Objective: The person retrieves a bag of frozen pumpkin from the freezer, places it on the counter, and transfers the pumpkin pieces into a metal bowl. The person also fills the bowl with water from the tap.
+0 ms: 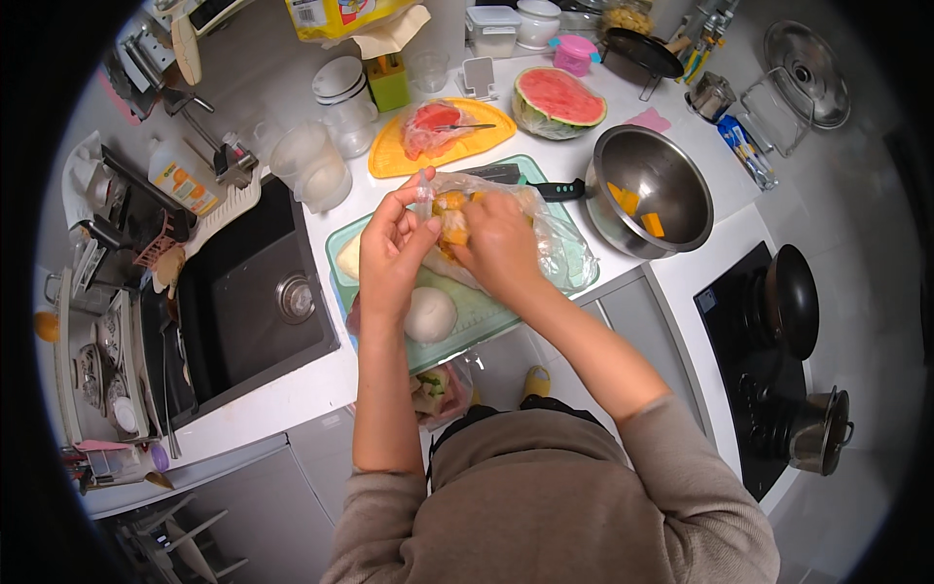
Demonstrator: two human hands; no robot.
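My left hand (394, 244) pinches the gathered edge of a clear plastic bag (562, 244) between thumb and fingers. Orange chunks that look like pumpkin (449, 208) show in the bag's mouth. My right hand (500, 241) reaches among these chunks, slightly blurred; its fingertips are hidden, so its grip is unclear. Beneath the bag lies a green cutting board (478, 332), with a round white vegetable (430, 314) near its front edge. A pale piece of food (350, 257) is partly covered by my left hand. Behind the bag rests a kitchen knife with a black handle (558, 190).
To the right, a steel bowl (689, 193) holds several orange chunks (653, 224). A halved watermelon (560, 98) and a yellow board (387, 153) with wrapped red food (434, 120) stand behind. The black sink (233, 306) is left, the cooktop (755, 394) right.
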